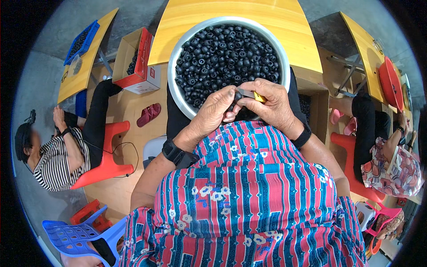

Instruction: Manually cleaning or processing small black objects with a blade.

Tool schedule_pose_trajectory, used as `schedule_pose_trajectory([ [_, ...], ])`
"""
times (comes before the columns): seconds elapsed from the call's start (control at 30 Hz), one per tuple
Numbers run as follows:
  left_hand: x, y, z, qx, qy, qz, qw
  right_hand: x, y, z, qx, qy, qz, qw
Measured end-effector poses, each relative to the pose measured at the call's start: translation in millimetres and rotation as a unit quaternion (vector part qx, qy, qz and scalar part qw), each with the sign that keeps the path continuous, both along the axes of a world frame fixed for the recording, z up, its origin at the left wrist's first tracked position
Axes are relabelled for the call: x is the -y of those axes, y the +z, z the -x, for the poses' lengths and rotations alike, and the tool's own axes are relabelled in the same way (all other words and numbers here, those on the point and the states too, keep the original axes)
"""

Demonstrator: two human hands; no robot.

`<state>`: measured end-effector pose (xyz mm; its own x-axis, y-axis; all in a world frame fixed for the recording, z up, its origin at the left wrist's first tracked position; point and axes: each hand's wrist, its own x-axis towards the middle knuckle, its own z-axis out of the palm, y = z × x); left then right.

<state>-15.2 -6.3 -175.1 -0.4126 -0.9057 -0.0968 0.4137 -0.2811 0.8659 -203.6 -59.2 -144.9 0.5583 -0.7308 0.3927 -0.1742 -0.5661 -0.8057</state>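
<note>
A large metal basin [284,66] full of small, dark, round pieces [227,58] sits over my lap, against the table's near edge. Many of the pieces show a ring or hollow at one end; their kind is unclear. Over the basin's near rim, my left hand [213,106] is closed, pinching one dark round piece [237,96] with its fingertips. My right hand [272,99] grips a small knife [259,97] by its yellow handle. The knife's short blade points left, at the held piece, and the two hands nearly meet there.
A yellow wooden table [235,8] stands ahead. On the left are a red-and-white carton [141,73], a blue crate [82,42] and a seated person in stripes [62,155]. Another person [391,164] sits at right near a red basin [391,84]. An open carton [318,107] is beside my leg.
</note>
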Motion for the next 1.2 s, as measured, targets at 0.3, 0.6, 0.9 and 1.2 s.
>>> schedule_pose_trajectory([
  [0.3,1.4,-7.5,-0.6,-0.026,0.028,-0.002,0.999,-3.1,5.7,-2.3,0.003,-0.024,0.029,0.999],
  [0.6,0.7,-2.1,-0.6,-0.040,0.053,0.023,0.998,-0.8,0.5,6.3,-0.063,0.001,0.072,0.995],
  [0.9,0.0,-1.0,0.8,-0.025,0.055,0.036,0.998,-1.2,1.2,5.7,-0.090,-0.004,0.102,0.991],
  [1.2,0.8,-2.5,0.1,-0.042,0.051,0.031,0.997,-0.7,1.3,5.6,-0.087,-0.005,0.111,0.990],
])
